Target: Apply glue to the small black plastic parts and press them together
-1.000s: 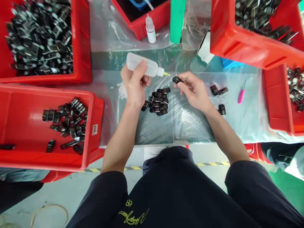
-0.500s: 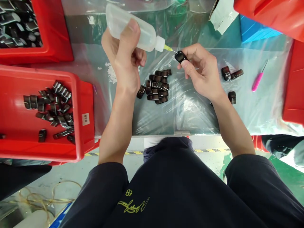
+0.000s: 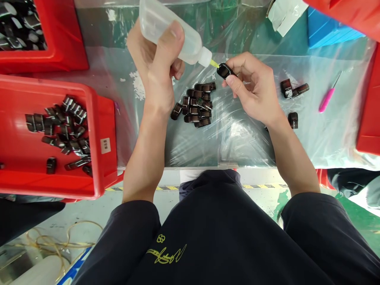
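Note:
My left hand (image 3: 162, 59) is wrapped around a translucent squeeze bottle (image 3: 190, 41), which is tilted down to the right. Its white cap carries a yellow needle tip (image 3: 214, 63) that meets the upper edge of a small glossy black plastic part (image 3: 225, 71). That part is pinched between the thumb and fingers of my right hand (image 3: 249, 81). Whether the needle's end is inside the part or behind it, I cannot tell. Below and between my hands, several similar black parts (image 3: 197, 105) lie grouped on the plastic-covered table.
At left stand a red bin (image 3: 102, 118) with loose black parts and another red bin (image 3: 63, 59) behind it. On the right lie a few black parts (image 3: 286, 88) and a pink-handled pick (image 3: 326, 101). A blue box (image 3: 326, 29) and a white box (image 3: 286, 16) sit at the back right.
The bottle in my left hand has moved slightly right and tilted more steeply, bringing its yellow tip against the black part. The thin metal needle no longer shows. The whole view has shifted slightly.

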`<state>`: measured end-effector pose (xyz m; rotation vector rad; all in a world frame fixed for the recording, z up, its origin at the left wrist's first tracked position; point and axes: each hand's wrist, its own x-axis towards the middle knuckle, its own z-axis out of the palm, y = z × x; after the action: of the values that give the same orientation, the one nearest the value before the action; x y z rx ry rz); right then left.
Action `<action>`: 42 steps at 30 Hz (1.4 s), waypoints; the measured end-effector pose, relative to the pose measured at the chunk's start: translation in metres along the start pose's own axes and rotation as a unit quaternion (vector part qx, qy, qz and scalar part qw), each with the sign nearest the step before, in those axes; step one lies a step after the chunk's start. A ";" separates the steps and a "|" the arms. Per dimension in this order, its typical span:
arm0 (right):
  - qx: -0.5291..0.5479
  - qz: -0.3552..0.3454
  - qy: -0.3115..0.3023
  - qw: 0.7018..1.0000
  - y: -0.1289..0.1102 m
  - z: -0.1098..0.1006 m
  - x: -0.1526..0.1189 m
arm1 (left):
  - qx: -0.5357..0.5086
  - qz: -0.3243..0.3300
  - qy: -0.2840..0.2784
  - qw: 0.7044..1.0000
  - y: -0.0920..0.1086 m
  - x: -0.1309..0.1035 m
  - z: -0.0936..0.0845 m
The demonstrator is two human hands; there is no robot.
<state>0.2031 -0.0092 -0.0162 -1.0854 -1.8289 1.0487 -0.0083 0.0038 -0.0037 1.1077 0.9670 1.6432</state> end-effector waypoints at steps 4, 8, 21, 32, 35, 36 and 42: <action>0.011 -0.018 -0.010 1.000 0.000 0.000 -0.001 | -0.025 -0.128 0.115 0.985 0.010 -0.002 0.007; 0.027 -0.036 -0.007 0.999 -0.003 0.000 -0.001 | -0.051 -0.039 0.068 0.996 0.005 -0.004 0.006; 0.036 -0.037 0.001 0.999 -0.001 -0.002 0.002 | 0.025 -0.054 0.135 0.989 -0.008 -0.002 -0.003; 0.044 0.000 0.002 0.999 0.002 -0.001 0.000 | 0.074 -0.064 0.131 0.986 -0.017 0.005 -0.018; 0.048 0.005 -0.002 0.999 0.002 -0.001 0.000 | 0.082 -0.062 0.191 0.976 -0.022 0.005 -0.025; 0.050 0.007 -0.003 0.999 0.002 -0.001 -0.001 | 0.083 -0.058 0.220 0.970 -0.023 0.005 -0.027; 0.037 -0.013 -0.007 0.999 0.000 -0.001 -0.001 | 0.099 -0.071 0.151 0.981 -0.011 0.006 -0.027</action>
<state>0.2043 -0.0096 -0.0160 -1.0102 -1.7972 1.1017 -0.0326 0.0096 -0.0199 0.9062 1.3999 1.6520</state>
